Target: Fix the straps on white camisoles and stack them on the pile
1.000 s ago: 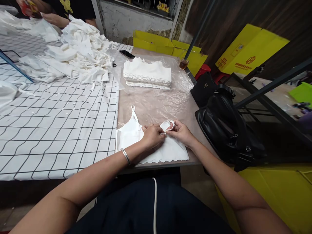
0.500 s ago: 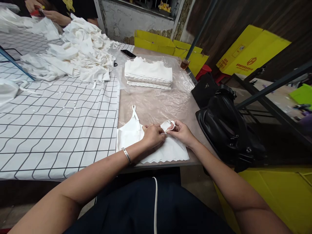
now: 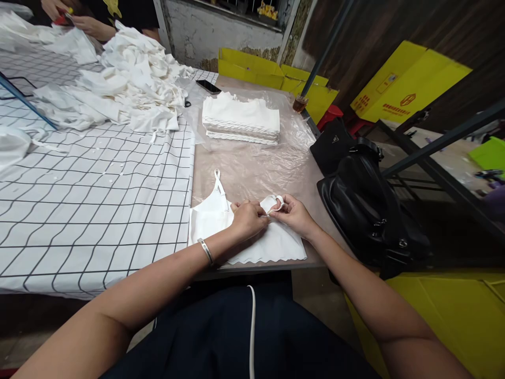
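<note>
A white camisole with a scalloped hem lies flat at the table's front edge, its hem toward me. Its left shoulder strap stands up in a twisted loop. My left hand rests on the top edge of the cloth, fingers pinched at the base of the right strap. Closed on that looped shoulder strap is my right hand, with thumb and fingers together. The two sets of fingertips nearly meet. A neat stack of folded white garments sits farther back.
A large heap of white garments covers the back left of the checked cloth. Behind the stack are a phone and a glass of brown drink. A black bag stands at right. Another person's hands hold something red.
Both hands stay in the same place on the camisole and strap. The view has shifted very slightly.
</note>
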Available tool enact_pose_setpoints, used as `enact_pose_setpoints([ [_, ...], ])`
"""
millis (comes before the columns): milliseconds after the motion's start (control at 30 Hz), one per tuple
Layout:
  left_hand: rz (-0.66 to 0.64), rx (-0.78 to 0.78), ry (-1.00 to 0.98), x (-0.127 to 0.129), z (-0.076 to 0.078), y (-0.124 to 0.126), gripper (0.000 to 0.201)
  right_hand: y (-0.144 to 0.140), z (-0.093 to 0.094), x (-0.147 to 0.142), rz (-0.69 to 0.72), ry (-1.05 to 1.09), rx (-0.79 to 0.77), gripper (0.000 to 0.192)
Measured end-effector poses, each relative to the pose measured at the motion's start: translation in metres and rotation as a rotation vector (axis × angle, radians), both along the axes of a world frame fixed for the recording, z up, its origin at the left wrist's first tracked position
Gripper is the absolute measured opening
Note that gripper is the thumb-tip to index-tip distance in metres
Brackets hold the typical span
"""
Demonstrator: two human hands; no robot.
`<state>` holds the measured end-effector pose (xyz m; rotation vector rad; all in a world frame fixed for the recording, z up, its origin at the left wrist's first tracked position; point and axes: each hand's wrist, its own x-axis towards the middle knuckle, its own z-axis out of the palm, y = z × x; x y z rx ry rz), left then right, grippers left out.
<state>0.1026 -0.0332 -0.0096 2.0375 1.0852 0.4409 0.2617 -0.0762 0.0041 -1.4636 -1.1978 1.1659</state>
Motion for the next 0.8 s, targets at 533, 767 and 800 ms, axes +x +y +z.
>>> enact_pose_setpoints([
  [533,-0.182,0.513,0.173,-0.015,0.001,-0.024,0.033,0.001,0.010,0.008,0.033,0.008,-0.124,0.014],
  [767,-0.605,0.610,0.197,-0.040,-0.022,-0.059,0.074,0.056,0.024,0.019,-0.248,0.639,-0.275,0.010],
  [800,-0.609,0.592,0.198,-0.040,-0.023,-0.060,0.075,0.067,0.025,0.020,-0.283,0.640,-0.268,0.013],
])
